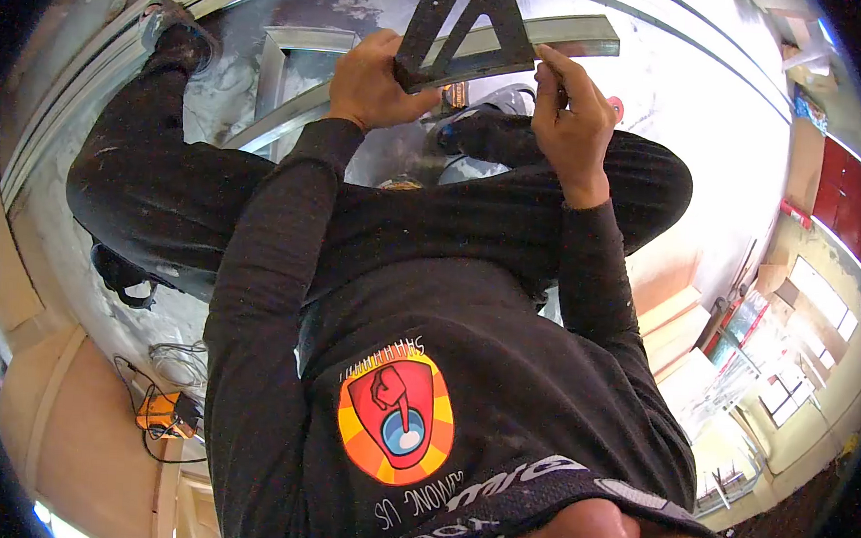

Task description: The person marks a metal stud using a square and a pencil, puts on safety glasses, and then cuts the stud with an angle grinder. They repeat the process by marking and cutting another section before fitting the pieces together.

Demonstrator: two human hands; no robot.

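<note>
Floor is pale, w/ whitish smears & dusty patches. Long metal profiles lie side by side along L edge of pic. Angled metal piece nr top. Small round red item nr top ctr-R. Grey wire coil lower L, orange/blk device w/ blk cord just beside; exact support unclear. Pale boards at R.

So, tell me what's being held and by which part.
The left grip holds a dark triangular square by its left corner, against a metal channel; the right grip is at its right corner.
</note>
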